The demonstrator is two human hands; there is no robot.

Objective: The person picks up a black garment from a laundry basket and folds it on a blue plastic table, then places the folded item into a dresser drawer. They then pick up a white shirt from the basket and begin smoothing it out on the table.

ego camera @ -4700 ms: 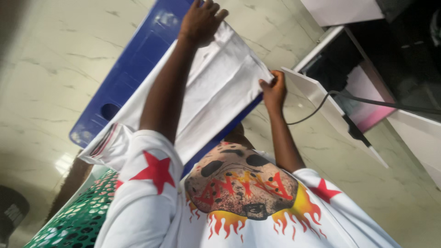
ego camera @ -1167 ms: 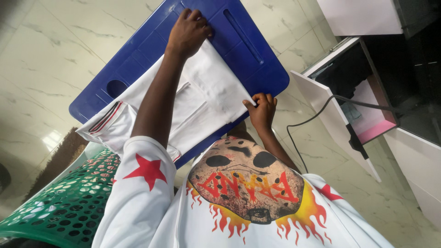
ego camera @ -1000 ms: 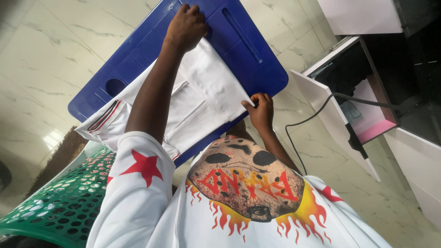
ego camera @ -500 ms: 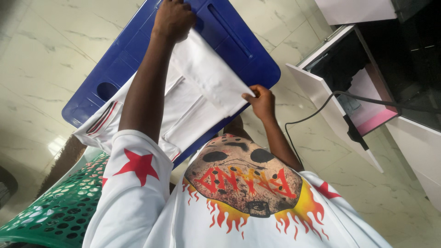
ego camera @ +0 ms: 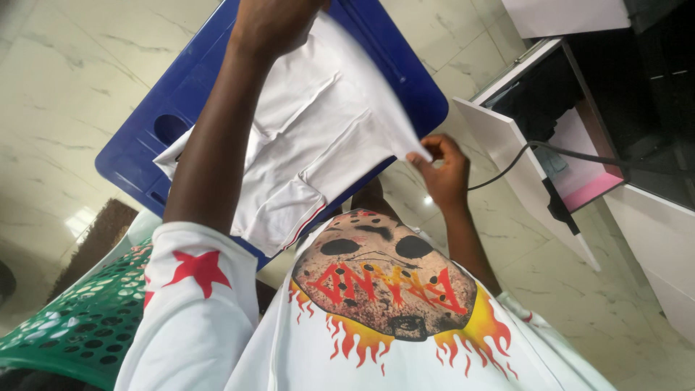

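A white garment (ego camera: 311, 145) with thin red and dark trim lies spread over a blue plastic board (ego camera: 394, 69). My left hand (ego camera: 271, 22) reaches across it and grips the garment's far edge near the top of the view. My right hand (ego camera: 443, 172) pinches the garment's right corner, holding it lifted just off the board's right edge. Part of the cloth is folded over itself in the middle. My white printed shirt (ego camera: 376, 311) fills the bottom of the view.
A green perforated plastic basket (ego camera: 69, 322) sits at lower left beside me. A white cabinet (ego camera: 532, 148) with an open door and dark inside stands at right, with a black cable (ego camera: 507, 163) running into it. Pale marble floor (ego camera: 65, 87) surrounds the board.
My left hand has slid farther along the board toward the top edge of the view. My right hand has moved right and lifted the garment's corner off the board.
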